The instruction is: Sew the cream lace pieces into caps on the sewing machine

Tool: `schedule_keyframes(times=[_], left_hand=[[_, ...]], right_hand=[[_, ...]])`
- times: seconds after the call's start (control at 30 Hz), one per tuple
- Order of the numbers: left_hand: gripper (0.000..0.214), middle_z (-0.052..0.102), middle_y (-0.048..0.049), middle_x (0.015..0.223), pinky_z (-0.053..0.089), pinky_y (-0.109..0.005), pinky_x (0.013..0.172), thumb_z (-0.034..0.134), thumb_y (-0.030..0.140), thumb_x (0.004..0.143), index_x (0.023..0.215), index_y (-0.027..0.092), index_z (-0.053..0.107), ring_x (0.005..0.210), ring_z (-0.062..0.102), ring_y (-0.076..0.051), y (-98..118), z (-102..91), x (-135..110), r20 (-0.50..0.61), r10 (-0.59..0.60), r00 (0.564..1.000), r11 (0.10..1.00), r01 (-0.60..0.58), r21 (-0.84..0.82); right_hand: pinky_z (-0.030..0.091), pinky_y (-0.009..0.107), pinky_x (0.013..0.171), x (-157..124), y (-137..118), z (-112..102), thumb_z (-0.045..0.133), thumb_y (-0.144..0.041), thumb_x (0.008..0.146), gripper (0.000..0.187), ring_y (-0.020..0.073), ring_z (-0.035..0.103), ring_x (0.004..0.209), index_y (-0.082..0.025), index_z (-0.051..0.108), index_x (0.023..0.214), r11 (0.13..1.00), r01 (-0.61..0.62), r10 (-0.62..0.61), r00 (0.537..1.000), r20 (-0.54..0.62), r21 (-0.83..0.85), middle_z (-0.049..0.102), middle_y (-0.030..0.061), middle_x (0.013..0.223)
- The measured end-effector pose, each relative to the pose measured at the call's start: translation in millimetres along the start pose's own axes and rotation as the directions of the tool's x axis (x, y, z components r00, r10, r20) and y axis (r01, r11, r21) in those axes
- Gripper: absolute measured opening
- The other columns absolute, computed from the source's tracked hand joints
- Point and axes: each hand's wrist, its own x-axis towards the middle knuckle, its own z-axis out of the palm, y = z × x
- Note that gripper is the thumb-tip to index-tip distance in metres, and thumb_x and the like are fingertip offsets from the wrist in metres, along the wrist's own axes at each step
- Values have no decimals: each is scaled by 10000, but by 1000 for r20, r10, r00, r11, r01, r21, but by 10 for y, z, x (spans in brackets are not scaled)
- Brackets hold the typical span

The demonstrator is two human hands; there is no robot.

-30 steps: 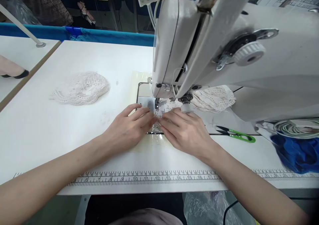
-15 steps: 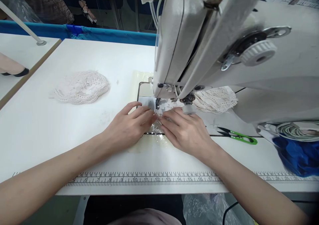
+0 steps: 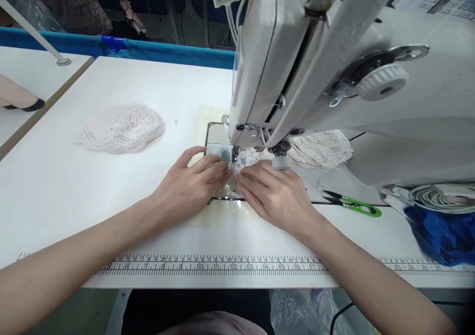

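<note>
A piece of white lace (image 3: 245, 158) lies on the metal plate under the needle area of a sewing machine (image 3: 256, 68). Close to the presser foot (image 3: 235, 153), my left hand (image 3: 195, 181) pinches the lace's left edge, its thumb and fingers curled together and the index finger lifted a little. From the right, my right hand (image 3: 276, 191) bends over the same lace with its fingertips closed on it. The two sets of fingertips almost meet. My fingers hide part of the lace.
A heap of white lace (image 3: 122, 129) lies to the left, and another lace bundle (image 3: 322, 149) sits under the machine arm. Green thread snips (image 3: 358, 206) rest at right, near blue cloth (image 3: 434, 233). A printed ruler (image 3: 222, 265) runs along the table's front edge.
My left hand has shifted slightly left, with its index finger raised more. The right hand stays nearly in place on the lace. A lever on the machine head shows lower now.
</note>
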Motion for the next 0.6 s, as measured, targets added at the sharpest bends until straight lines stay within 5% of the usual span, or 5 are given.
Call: schedule_keyframes(times=[0.6], left_hand=[[330, 702, -50, 1153, 384, -478, 1032, 469, 68, 915, 1166, 187, 647, 1067, 622, -220, -58, 87, 7, 36, -111, 993, 994, 111, -16]], right_hand=[[481, 337, 776, 17, 39, 38, 529, -261, 965, 240, 194, 648, 925, -145, 717, 1060, 996, -77, 76, 997, 34, 47, 735, 62, 1051]])
